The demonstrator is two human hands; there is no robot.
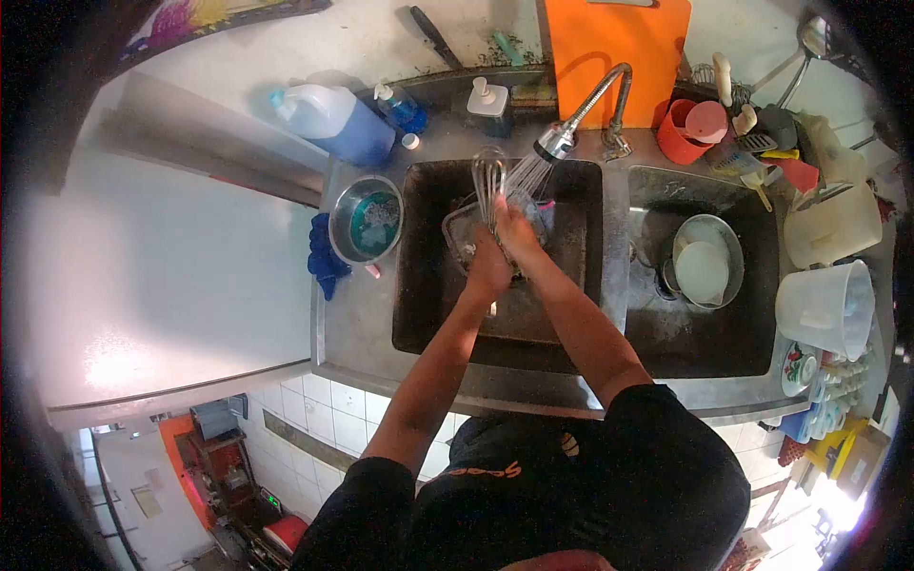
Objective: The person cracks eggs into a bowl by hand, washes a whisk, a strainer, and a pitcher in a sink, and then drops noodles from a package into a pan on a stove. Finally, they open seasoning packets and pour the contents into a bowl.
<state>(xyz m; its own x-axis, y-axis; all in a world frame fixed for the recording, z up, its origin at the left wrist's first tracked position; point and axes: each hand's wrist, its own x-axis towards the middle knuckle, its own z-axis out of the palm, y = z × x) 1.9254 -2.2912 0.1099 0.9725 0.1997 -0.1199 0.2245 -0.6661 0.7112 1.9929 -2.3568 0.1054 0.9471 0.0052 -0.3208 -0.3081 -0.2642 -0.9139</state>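
Over the left sink basin [409, 314], a wire whisk [488, 169] points upward with its loops toward the back wall. My left hand [488, 268] is closed around its lower part, where the handle is mostly hidden. Just to the right, my right hand [516, 233] is closed against the whisk near the base of the wires. Water sprays from the faucet head [554, 143] down beside the whisk and over my right hand. Under my hands lies a clear container [455, 231], partly covered by them.
On the left stand a metal bowl [338, 228] of soapy blue-green liquid, a blue cloth [327, 262] and a large jug [333, 122]. The right basin [657, 343] holds a metal pot [731, 257]. An orange cutting board [609, 48] leans behind the faucet. Utensils and plastic containers crowd the right side.
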